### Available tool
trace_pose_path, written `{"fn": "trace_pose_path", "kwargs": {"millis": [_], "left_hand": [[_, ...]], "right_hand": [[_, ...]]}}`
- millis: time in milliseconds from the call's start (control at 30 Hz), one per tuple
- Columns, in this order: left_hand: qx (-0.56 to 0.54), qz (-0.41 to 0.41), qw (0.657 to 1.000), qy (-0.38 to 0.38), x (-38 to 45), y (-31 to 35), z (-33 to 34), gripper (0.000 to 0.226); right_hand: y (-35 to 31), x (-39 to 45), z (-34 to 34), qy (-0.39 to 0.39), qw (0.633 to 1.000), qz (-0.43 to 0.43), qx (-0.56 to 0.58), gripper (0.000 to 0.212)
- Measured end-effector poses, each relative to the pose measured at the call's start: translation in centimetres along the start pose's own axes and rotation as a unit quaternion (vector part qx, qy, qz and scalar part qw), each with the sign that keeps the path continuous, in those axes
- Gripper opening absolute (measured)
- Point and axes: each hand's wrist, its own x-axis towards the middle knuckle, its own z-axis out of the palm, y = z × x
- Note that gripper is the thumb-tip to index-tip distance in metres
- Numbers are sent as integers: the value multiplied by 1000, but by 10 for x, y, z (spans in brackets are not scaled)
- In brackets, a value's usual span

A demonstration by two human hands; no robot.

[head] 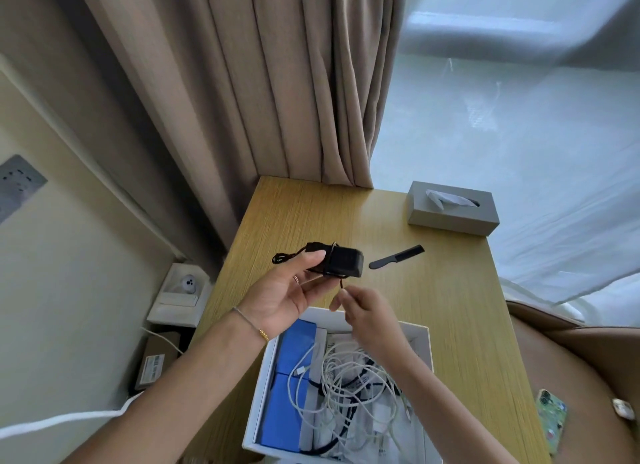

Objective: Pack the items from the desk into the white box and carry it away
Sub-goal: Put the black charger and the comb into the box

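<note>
My left hand (pixel 287 292) holds a black power adapter (pixel 341 264) with its thin black cord wound around it, above the wooden desk (pixel 450 307). A loose end of the cord trails off to the left. Just below the adapter, my right hand (pixel 367 313) pinches the other end of the black cord. Under both hands the open white box (pixel 425 342) sits at the desk's near edge, holding blue boxes (pixel 294 387) on its left side and a tangle of white and black cables (pixel 349 384). A black comb (pixel 396 256) lies on the desk right of the adapter.
A grey tissue box (pixel 453 209) stands at the desk's far right corner. Beige curtains (pixel 277 82) hang behind the desk. A phone in a green case (pixel 551 420) lies on a brown seat at right. Cardboard boxes (pixel 157 359) and a white box with a small device sit on the floor at left.
</note>
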Motion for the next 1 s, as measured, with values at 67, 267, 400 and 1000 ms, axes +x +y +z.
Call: {"fn": "trace_pose_path", "kwargs": {"millis": [67,267,400,1000], "left_hand": [[36,27,999,30,3,-6,1,24],[260,99,944,177,8,-24,-7,37],[386,125,891,205,8,-33,-20,39],[451,-31,880,-148,0,-40,-46,55]], "right_hand": [[-3,-7,4,-23,999,0,-35,35],[-14,-27,-4,-87,978,-38,-184,31],[-21,-38,-19,-43,963,-100,-245,22],[17,-31,-48,-218,967,72,108,51]]}}
